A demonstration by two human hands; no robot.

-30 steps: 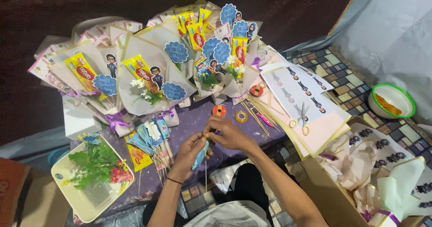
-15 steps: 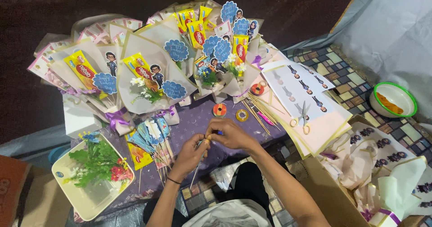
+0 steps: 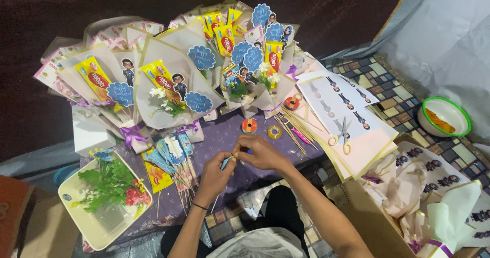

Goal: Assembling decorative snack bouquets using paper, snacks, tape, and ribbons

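Both hands meet over the middle of the purple-covered desk. The left hand has its grip clenched on a small blue paper piece on a thin stick, and the stick runs down toward the near edge. The right hand touches the same piece from the right side, its fingertips pinching the top of it; how firmly it pinches, I cannot tell.

Just left of the hands lies a bundle of finished blue toppers on sticks. Far from the hands, a row of wrapped bouquets with yellow snack packs and blue round tags leans along the far side of the desk. Between the bouquets and the hands sit an orange tape roll and a clear tape roll, close to each other. To the right are loose wooden skewers, and scissors rest on sheets of printed figures. At the near left, a cream tray holds artificial flowers.
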